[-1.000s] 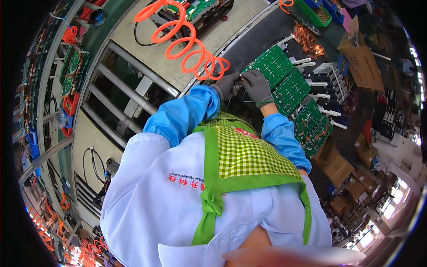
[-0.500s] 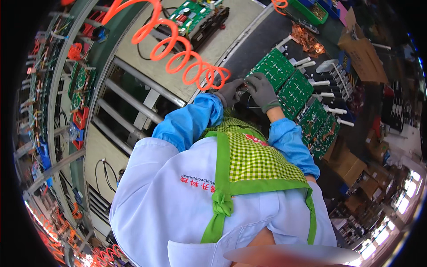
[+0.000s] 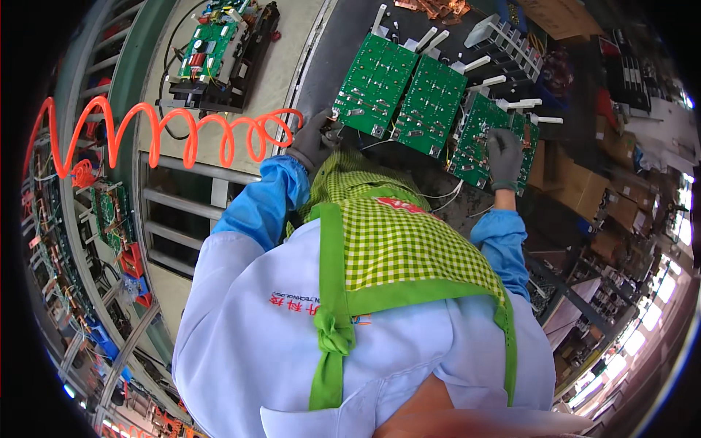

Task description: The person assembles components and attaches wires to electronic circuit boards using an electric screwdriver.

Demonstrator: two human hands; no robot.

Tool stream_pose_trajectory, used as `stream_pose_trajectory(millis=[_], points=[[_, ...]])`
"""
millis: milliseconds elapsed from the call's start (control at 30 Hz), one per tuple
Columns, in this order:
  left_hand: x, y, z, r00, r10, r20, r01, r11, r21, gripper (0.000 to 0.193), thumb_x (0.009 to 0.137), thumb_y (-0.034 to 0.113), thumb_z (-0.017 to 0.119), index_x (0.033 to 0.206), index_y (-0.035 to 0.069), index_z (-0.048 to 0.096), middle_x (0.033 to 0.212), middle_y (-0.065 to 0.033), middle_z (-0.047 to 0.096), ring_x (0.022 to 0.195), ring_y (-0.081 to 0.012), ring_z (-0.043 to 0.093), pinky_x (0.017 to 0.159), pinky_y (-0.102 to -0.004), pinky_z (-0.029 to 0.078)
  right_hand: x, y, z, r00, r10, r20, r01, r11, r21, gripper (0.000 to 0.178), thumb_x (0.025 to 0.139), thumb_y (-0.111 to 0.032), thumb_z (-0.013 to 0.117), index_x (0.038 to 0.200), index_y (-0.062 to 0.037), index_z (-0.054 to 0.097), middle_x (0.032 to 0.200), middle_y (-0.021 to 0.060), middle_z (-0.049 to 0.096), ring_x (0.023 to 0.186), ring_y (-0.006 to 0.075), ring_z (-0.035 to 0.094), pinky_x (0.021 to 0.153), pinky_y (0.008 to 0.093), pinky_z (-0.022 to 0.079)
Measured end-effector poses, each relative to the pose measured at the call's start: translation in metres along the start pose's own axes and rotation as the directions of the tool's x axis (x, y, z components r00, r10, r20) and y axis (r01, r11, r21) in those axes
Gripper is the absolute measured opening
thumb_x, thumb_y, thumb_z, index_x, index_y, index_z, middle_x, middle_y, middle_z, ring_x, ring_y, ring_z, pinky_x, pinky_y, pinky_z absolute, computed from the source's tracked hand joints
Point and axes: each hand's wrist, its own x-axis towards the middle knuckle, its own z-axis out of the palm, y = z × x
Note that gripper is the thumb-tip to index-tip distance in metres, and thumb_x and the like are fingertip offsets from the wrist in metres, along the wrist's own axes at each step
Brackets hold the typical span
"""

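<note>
My left hand (image 3: 314, 144), in a grey glove, is closed beside the end of an orange coiled hose (image 3: 191, 139). What it grips is dark and cannot be made out. My right hand (image 3: 504, 157), gloved too, has its fingers curled together over the rightmost green circuit boards (image 3: 471, 142); anything in the fingers is hidden. Left of these, a second green circuit board (image 3: 429, 98) and a larger one (image 3: 374, 84) lie in the same row. White stick-like parts (image 3: 478, 64) jut out along their far side. Thin white wires (image 3: 445, 193) hang below the row.
On the pale bench to the left stands a board assembly (image 3: 208, 55) on a black base. Metal rollers (image 3: 182, 204) lie nearer. Copper pieces (image 3: 442, 9) and a grey finned metal part (image 3: 504, 47) sit beyond the boards. Cardboard boxes (image 3: 577, 193) are at the right.
My hands were together at the left end of the board row; they are now apart. The right hand has gone right, over the last boards. The left stays near the hose end. The view has shifted.
</note>
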Motion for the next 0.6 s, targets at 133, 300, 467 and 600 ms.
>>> stream_pose_trajectory(millis=[133,300,467,600], points=[[-0.001,0.0,-0.005,0.984,-0.175,-0.041,0.155,0.943,-0.293,0.021,0.089,0.026,0.055,0.097,0.007,0.053,0.077,-0.0027,0.051,0.054,-0.0063,0.043,0.035,-0.0119,0.033,0.015,0.01,0.008,0.998,-0.069,0.013,0.07,0.993,-0.09,0.015,0.077,-0.015,0.061,0.09,-0.0081,0.063,0.095,0.0119,0.059,0.088,0.0309,0.057,0.077,0.0386,0.046],[-0.005,0.001,0.002,0.985,-0.147,-0.089,0.12,0.959,-0.255,0.023,0.089,0.028,0.056,0.097,0.007,0.053,0.079,-0.0042,0.053,0.052,-0.0063,0.043,0.036,-0.0119,0.033,0.03,0.02,0.019,0.98,-0.025,0.198,0.083,0.954,-0.288,0.018,0.077,-0.021,0.06,0.091,-0.0103,0.064,0.097,0.0118,0.058,0.09,0.0321,0.058,0.076,0.0419,0.047],[-0.006,0.003,0.005,0.989,-0.133,-0.068,0.108,0.951,-0.289,0.021,0.088,0.027,0.056,0.095,0.007,0.053,0.078,-0.0043,0.053,0.052,-0.0064,0.043,0.036,-0.0119,0.032,0.041,0.021,0.027,0.956,0.021,0.292,0.114,0.892,-0.437,0.02,0.077,-0.024,0.059,0.09,-0.0105,0.064,0.098,0.0121,0.058,0.088,0.0324,0.058,0.076,0.0427,0.048],[-0.007,-0.001,0.002,0.995,-0.037,-0.088,0.027,0.993,-0.119,0.02,0.088,0.027,0.056,0.094,0.008,0.053,0.077,-0.0037,0.053,0.052,-0.0063,0.043,0.036,-0.0118,0.032,0.05,0.023,0.028,0.934,0.068,0.35,0.081,0.915,-0.396,0.019,0.075,-0.024,0.059,0.087,-0.0096,0.064,0.094,0.0131,0.059,0.085,0.0323,0.058,0.076,0.0424,0.048]])
